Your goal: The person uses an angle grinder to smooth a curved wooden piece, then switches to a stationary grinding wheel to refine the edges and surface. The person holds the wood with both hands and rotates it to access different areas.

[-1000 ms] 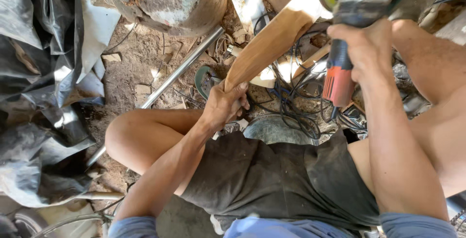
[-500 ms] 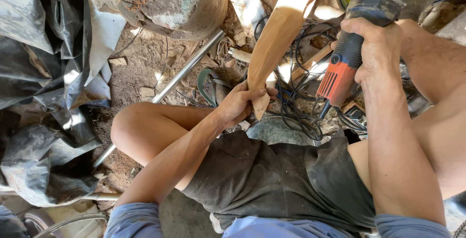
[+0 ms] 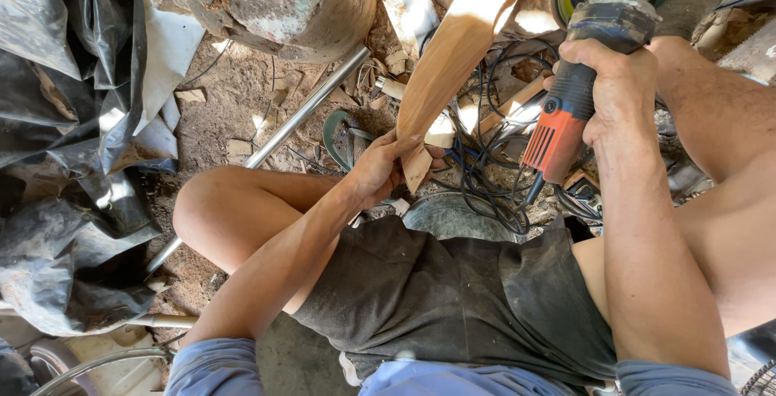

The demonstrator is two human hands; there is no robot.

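A long curved piece of pale wood (image 3: 457, 48) slants from the top centre down toward me. My left hand (image 3: 381, 168) grips its lower end, just above my bent left knee. An angle grinder (image 3: 588, 65) with an orange rear body, grey head and a yellow-rimmed disc is held up at the upper right. My right hand (image 3: 618, 89) is wrapped around the grinder's body. The disc sits just to the right of the wood's upper end; I cannot tell whether they touch.
A metal pipe (image 3: 283, 133) lies slanting on the dusty ground. A rusty drum-like machine base (image 3: 291, 4) stands at top. Black plastic sheeting (image 3: 65, 145) is heaped on the left. Tangled black cables (image 3: 489, 162) and a grey bucket rim (image 3: 453, 214) lie between my legs.
The view has shifted, so the wood and grinder sit lower in frame. My left hand has kept its hold on the wood's lower end, my right its hold on the grinder.
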